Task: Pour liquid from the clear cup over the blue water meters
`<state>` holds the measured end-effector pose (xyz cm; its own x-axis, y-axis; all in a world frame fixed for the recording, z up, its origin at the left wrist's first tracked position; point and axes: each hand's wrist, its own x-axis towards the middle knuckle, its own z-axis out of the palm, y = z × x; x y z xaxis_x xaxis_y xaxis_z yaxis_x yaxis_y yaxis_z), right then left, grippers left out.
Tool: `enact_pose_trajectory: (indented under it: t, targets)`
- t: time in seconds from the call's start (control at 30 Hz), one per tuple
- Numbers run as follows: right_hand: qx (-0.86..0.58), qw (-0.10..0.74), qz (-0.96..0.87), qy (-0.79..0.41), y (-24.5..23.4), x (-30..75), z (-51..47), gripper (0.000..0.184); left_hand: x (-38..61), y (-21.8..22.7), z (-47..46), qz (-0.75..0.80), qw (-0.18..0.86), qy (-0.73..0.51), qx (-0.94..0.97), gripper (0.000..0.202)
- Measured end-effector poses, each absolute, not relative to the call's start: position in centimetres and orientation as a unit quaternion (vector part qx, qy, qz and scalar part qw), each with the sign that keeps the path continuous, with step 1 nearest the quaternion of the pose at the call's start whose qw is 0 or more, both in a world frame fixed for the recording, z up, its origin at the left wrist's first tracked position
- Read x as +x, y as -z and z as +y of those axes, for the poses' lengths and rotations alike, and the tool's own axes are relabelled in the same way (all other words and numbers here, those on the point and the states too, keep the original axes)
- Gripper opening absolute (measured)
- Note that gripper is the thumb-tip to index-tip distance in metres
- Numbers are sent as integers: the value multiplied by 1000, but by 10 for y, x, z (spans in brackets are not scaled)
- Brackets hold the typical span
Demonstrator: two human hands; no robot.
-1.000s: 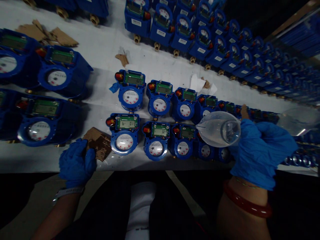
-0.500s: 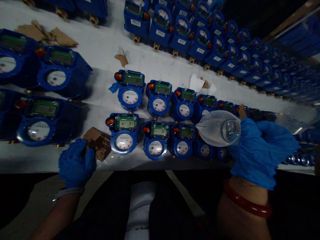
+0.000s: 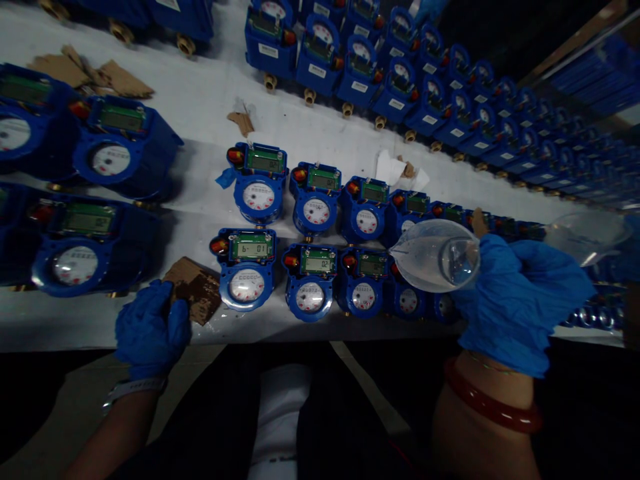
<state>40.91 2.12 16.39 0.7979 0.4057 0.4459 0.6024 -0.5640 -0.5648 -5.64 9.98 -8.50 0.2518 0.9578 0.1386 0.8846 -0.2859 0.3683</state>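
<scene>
Our right hand grips a clear plastic jug, likely to keep its spout over near water meters; our left hand curls against cardboard, grip unclear.

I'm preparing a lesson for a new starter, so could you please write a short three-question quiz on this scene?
1. True or false: the right hand holds a clear plastic cup.
2. Which of these lies nearest the left hand: (a) a white paper scrap, (b) a brown cardboard piece, (c) a barcode label?
3. Fill in: a dark red bangle circles the ___ wrist.
Key: 1 true; 2 b; 3 right.
</scene>
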Motion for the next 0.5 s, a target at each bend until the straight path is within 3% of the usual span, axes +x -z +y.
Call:
enact_pose_trajectory:
  t: [0.5]
  targets:
    - [-861,393,-293,132,-161,410,19,26,-56,84,101,587,115,-160,785,61]
